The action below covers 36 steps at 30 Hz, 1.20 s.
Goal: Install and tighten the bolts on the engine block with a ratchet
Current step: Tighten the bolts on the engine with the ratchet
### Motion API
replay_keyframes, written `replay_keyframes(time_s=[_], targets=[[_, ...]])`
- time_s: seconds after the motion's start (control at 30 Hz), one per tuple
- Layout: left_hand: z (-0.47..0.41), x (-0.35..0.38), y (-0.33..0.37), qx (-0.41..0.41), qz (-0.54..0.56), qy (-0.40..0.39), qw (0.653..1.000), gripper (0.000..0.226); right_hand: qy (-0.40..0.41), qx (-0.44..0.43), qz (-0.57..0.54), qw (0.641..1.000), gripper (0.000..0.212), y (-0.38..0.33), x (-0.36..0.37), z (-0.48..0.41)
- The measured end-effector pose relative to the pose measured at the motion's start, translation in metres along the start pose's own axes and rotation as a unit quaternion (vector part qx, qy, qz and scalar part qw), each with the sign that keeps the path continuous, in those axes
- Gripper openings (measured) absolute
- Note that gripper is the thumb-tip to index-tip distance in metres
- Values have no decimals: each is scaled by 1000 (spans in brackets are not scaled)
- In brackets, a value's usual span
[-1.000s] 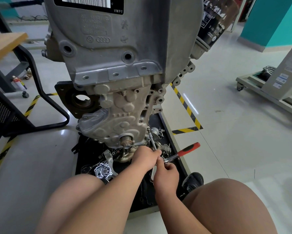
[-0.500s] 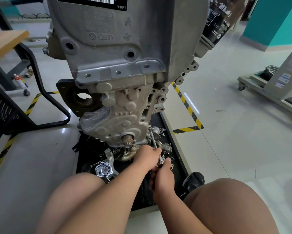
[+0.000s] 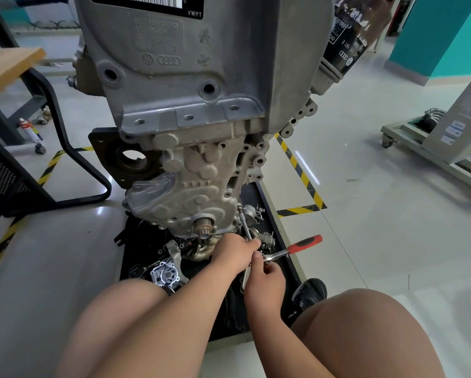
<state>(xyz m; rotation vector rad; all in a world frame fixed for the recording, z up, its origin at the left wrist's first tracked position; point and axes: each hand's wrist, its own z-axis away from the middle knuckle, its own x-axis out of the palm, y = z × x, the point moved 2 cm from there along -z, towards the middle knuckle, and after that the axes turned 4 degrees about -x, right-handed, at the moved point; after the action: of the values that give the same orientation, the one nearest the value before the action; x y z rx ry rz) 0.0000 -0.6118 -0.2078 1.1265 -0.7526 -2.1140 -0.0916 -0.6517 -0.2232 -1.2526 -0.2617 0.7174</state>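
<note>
We are holding the ratchet (image 3: 289,251) at the engine block's (image 3: 201,165) lower right corner, left grip (image 3: 235,253) clamping its extension bar (image 3: 244,225), right grip (image 3: 265,281) pinching the steel shank. Its red handle (image 3: 305,243) is sticking out past the tray's (image 3: 261,195) edge over open floor (image 3: 365,255).

Bare left hand (image 3: 235,252), bare right hand (image 3: 267,279), bare forearms (image 3: 190,309) reaching the lower edge, bare rounded knees (image 3: 365,323), one black shoe (image 3: 310,291) with textured toe, beside the right knee.
</note>
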Motion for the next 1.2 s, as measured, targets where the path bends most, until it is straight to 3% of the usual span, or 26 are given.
replay_keyframes(time_s=[0.2, 0.33, 0.43, 0.57, 0.87, 1.0, 1.2], targets=[[-2, 1, -2, -10, 18, -7, 1000, 30, -15, -59, 21, 998, 14, -5, -1, 1], [-1, 0, -4, -20, 43, -12, 999, 31, -11, -66, 30, 997, 24, -1, 1, 1], [1, 1, -4, -21, 36, -17, 999, 33, -20, 24, -41, 999, 41, 1, 2, -2], [2, 4, -1, -2, 25, -24, 999, 34, -45, 166, -153, 973, 57, 1, 4, -3], [0, 3, -2, 7, -2, -15, 1000, 35, -66, 226, -178, 955, 60, 2, 7, -4], [-3, 3, -4, 5, -10, -3, 1000, 41, -72, 186, -141, 970, 57, 6, 7, -5], [-4, 2, -5, -5, 11, -7, 1000, 33, -5, 62, -61, 996, 47, 5, 0, -8]])
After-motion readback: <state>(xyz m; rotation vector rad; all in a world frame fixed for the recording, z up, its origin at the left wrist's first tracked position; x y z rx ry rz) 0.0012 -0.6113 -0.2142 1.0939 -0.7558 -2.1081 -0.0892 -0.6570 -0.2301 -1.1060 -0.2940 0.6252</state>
